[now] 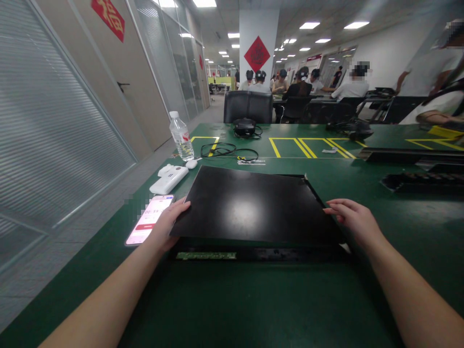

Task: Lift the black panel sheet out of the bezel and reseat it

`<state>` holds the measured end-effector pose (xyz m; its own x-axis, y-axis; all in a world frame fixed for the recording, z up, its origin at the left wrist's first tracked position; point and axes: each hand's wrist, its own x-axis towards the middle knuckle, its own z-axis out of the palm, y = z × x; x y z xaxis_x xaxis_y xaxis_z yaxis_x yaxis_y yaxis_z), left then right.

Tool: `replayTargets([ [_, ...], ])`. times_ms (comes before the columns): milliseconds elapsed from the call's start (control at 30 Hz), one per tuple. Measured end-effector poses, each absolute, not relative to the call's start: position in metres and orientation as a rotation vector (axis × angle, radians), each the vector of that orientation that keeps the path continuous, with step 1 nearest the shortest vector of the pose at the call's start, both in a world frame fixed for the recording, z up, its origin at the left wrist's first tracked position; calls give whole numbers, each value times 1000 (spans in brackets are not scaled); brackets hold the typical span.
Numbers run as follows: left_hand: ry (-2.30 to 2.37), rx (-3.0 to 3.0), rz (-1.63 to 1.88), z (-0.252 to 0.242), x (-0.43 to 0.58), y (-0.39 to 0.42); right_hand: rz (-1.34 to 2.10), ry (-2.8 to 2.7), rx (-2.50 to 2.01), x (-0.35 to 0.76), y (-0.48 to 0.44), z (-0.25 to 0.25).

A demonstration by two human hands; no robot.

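Observation:
A flat black screen panel (253, 208) with a glossy light reflection lies tilted over a black frame (290, 253) on the green table. Its near edge is raised, so a strip of green circuit board (206, 255) shows below. My left hand (172, 220) grips the panel's left edge, thumb on top and the other fingers mostly hidden underneath. At the right edge, my right hand (350, 215) has its fingers pinched together against the panel's side. Next to my left hand lies a phone (145, 226) with a timer on its screen.
A white device (168, 180), a small white case (191, 164) and a water bottle (181, 137) stand on the left. Black cables (224, 151) lie beyond the panel. Long black parts (420, 182) lie on the right. A chair (248, 106) and several people are farther back.

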<state>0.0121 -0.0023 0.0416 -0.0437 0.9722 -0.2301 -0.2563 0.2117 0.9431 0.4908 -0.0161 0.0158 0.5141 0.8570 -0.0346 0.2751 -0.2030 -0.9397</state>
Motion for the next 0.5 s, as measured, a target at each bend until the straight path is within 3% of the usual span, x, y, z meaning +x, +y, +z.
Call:
replayTargets([
  [500, 1183, 785, 1200, 39, 11, -1, 363, -1320, -1954, 488, -19, 13],
])
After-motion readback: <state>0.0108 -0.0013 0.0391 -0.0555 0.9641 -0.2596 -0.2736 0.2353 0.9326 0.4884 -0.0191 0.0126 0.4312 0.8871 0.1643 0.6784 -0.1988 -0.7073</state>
